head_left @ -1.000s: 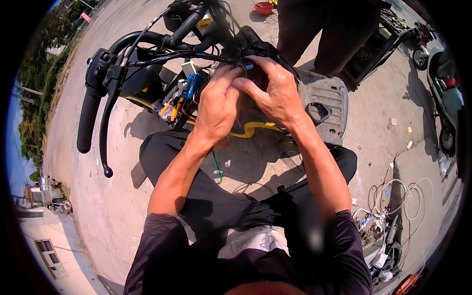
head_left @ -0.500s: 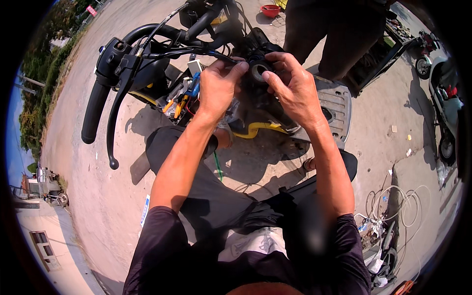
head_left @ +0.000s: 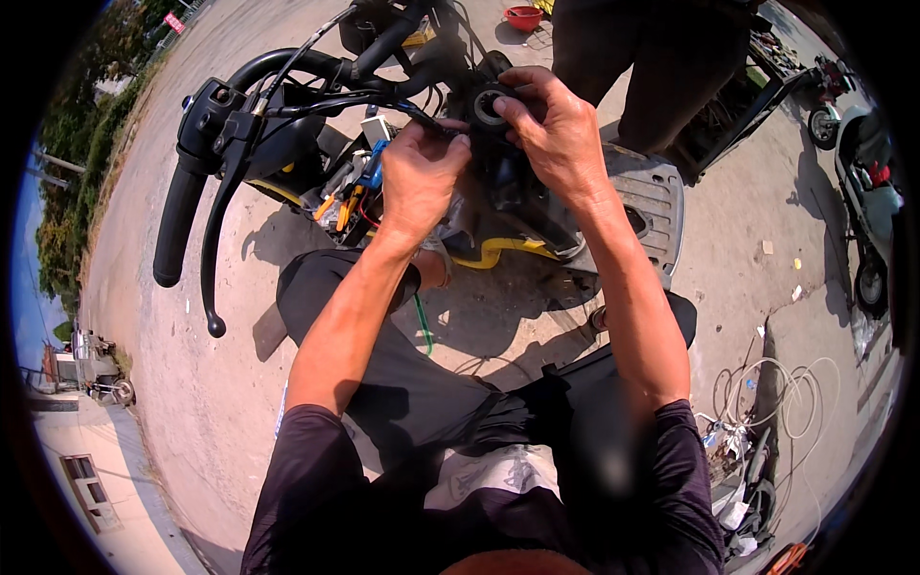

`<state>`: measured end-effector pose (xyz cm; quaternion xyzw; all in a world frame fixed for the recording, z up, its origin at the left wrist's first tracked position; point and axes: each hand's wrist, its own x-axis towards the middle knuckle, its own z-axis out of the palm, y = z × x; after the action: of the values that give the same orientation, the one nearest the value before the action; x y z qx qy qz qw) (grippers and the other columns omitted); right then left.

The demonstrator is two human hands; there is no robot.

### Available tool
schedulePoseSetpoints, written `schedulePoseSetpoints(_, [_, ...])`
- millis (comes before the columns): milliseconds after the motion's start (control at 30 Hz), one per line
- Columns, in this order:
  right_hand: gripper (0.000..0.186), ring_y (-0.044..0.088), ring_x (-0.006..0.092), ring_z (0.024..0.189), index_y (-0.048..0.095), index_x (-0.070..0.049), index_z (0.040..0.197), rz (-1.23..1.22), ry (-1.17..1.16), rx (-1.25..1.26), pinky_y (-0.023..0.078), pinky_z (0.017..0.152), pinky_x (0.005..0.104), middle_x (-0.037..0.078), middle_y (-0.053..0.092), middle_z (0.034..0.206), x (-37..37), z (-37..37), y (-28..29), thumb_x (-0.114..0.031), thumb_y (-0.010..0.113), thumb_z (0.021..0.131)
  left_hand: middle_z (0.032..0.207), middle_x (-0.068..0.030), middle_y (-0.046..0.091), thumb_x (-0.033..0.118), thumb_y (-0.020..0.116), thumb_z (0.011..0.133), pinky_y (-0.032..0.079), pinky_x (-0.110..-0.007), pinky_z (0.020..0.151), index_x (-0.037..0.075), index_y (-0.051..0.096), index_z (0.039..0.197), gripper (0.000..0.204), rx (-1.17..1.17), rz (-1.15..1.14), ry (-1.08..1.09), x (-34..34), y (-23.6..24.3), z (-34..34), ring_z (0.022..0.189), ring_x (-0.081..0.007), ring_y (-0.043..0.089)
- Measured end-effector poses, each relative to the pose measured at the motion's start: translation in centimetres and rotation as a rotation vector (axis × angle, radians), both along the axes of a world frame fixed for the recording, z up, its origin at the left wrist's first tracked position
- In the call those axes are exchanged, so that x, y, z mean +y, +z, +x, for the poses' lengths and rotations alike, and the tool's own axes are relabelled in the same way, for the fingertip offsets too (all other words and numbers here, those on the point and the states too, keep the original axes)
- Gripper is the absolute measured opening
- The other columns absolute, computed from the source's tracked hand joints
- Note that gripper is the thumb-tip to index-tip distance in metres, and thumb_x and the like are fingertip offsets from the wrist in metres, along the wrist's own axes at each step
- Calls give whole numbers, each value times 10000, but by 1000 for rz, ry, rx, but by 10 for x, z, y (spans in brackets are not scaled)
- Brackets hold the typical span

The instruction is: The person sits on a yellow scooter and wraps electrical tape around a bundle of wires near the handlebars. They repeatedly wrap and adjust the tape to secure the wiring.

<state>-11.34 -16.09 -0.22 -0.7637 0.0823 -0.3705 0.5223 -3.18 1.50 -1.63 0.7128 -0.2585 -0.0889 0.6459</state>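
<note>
pinching a round black, grey-ringed part (head_left: 482, 107) with my right hand (head_left: 563, 134); whether my left hand (head_left: 419, 182) holds anything, i cannot tell.

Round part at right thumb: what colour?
The round part is black with a grey inner rim; head view.

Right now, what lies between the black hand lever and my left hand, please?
In the head view, partly shaded ground lies nearest the hand lever; then come orange-handled tools and a blue tool, just before your left hand.
</note>
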Motion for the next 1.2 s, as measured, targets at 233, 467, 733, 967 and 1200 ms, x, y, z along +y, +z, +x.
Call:
schedulePoseSetpoints(233, [250,794,382,961,745,-19,1128,-76,-86,-108,622,823,424,201,803,1012,13,16,-5,-95,833,906,995,-56,770,49,805,969,559,-250,796,-26,696,1175,245,-22,-54,21,-6,-4,-5,887,-91,705])
schedulePoseSetpoints(467, [270,760,379,947,777,-19,1118,-190,-145,-207,616,835,428,192,747,1072,15,23,-12,-67,854,864,1178,-64,708,-66,647,990,528,-262,786,24,585,1360,386,88,-269,-111,-1,-4,-8,938,-92,645])
schedulePoseSetpoints(733, [268,770,281,875,801,-41,1126,-171,-124,-163,613,754,368,139,748,1045,10,26,-17,-69,870,869,1166,-56,724,-94,616,932,465,-226,658,69,587,1440,534,333,-417,-193,2,-2,-3,836,-67,617])
schedulePoseSetpoints(967, [136,741,363,910,811,-36,1014,-260,-152,-219,602,806,436,155,728,1019,14,16,-17,-70,822,883,1064,-21,699,-71,646,935,473,-240,652,76,643,1412,499,524,-457,-189,7,5,5,834,-89,646])
schedulePoseSetpoints(1200, [134,739,353,901,806,-23,1018,-340,-38,-281,609,806,425,142,716,1065,15,15,-9,-34,811,885,1323,-44,625,-40,657,959,554,-244,802,13,750,1334,390,-36,-24,-154,15,4,24,894,-72,662])
